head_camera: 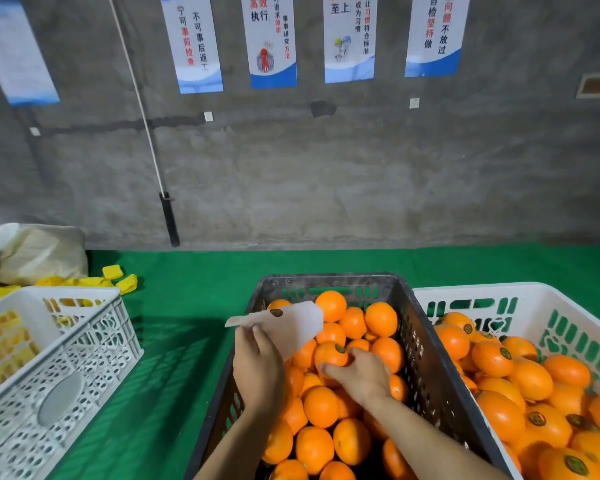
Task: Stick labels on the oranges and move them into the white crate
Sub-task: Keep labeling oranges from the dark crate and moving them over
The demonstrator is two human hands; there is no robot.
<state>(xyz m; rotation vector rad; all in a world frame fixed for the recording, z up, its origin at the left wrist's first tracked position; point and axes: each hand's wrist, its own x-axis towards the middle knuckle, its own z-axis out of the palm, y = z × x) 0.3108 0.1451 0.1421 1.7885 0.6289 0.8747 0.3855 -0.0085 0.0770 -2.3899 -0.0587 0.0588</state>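
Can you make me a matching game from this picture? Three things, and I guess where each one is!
Things:
1 sheet
2 right hand
3 black crate

Places:
A just left of the right white crate
B in the left hand
C on an orange

Pairs: 1-B, 2-C, 3-A

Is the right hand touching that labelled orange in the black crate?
Touching. The head view shows the right hand with thumb and fingers curled against the labelled orange in the black crate.
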